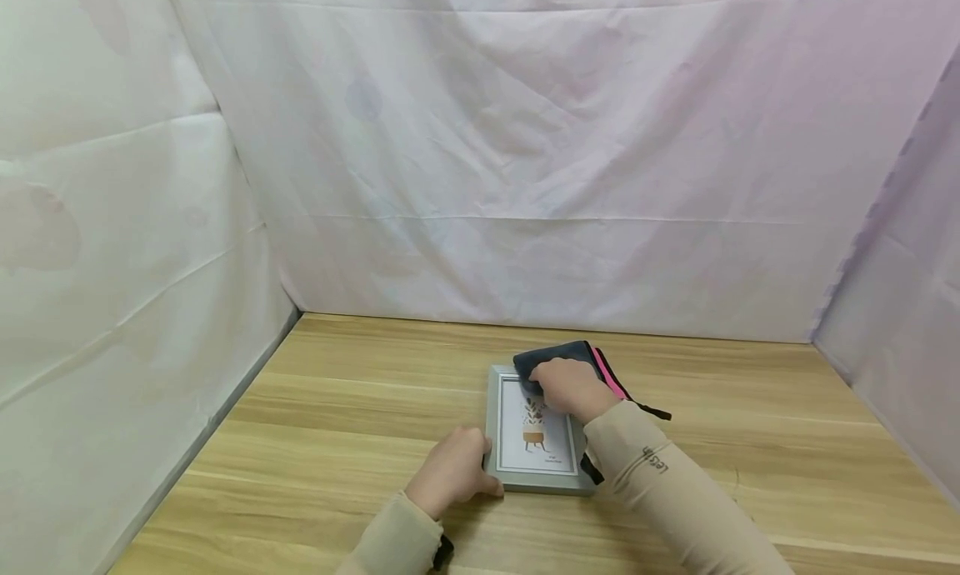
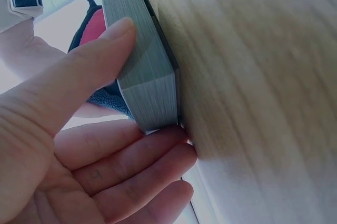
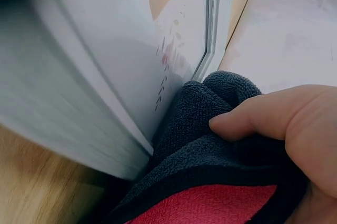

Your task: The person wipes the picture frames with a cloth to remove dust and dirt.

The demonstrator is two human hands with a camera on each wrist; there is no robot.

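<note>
A grey picture frame lies flat on the wooden table, its print of a plant in an orange pot facing up. My left hand holds the frame's near left corner. Seen from the left wrist, the thumb presses one side of the frame while the fingers bear on the adjoining side. A dark blue cloth with a pink-red side is bunched over the frame's far right part. My right hand grips it against the glass; in the right wrist view the thumb lies on the folded cloth.
Wood-grain table top surrounds the frame. A pale fabric curtain hangs along the back edge, with more fabric at the left and right. The cloth's black loop trails onto the table.
</note>
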